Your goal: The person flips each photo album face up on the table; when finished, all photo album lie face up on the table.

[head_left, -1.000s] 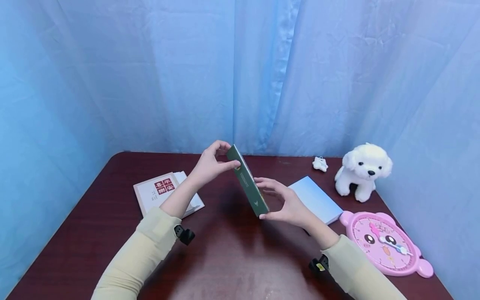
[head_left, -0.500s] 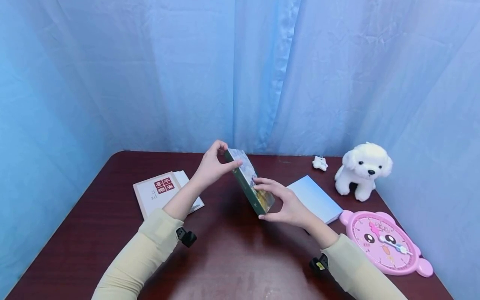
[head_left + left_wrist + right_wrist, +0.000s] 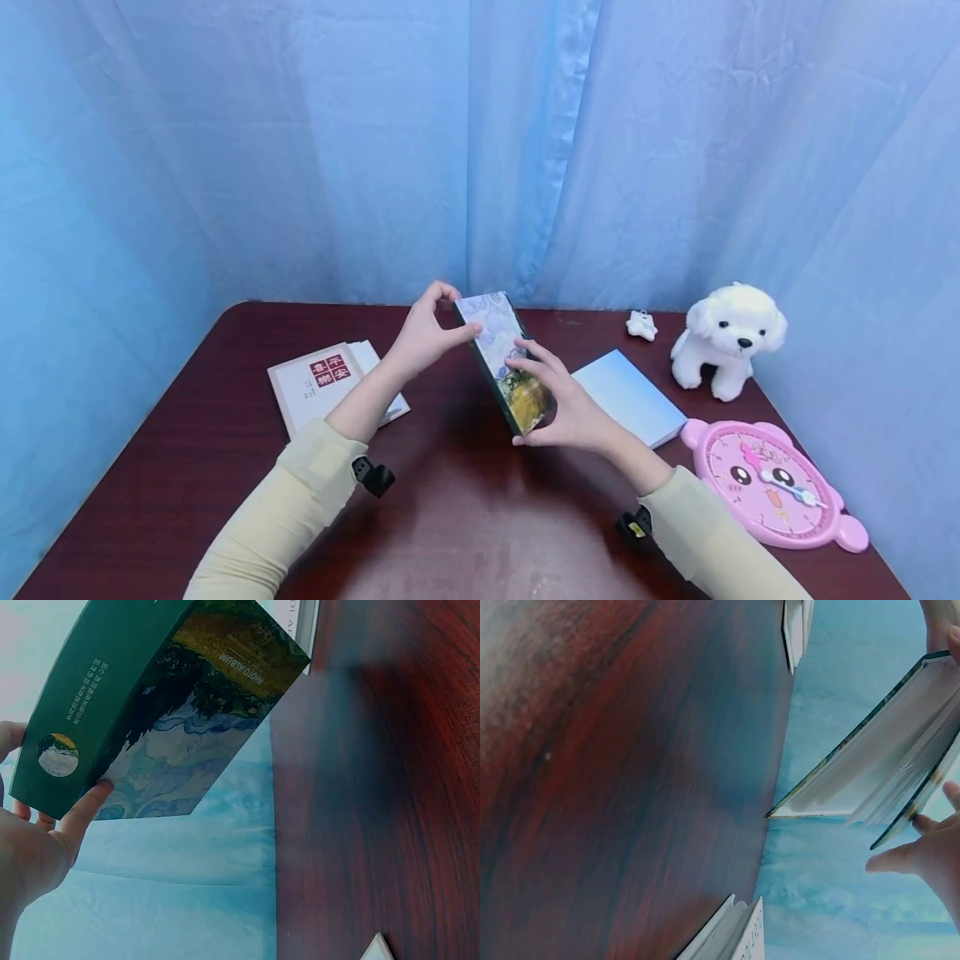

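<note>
"Photo album where?"
"Held above the surface, tilted. Long axis far-left to near-right, spine facing left."
"Fingers?"
"Half-curled. Left hand pinches the far end; right hand grips the near end."
"Hidden?"
"Pages, in head view. Both wrist views crop the album."

Left forearm hides part of the booklet. Clock: print too small to read. Album is cut off at the left wrist view's top, right hand at the right wrist view's right edge.
</note>
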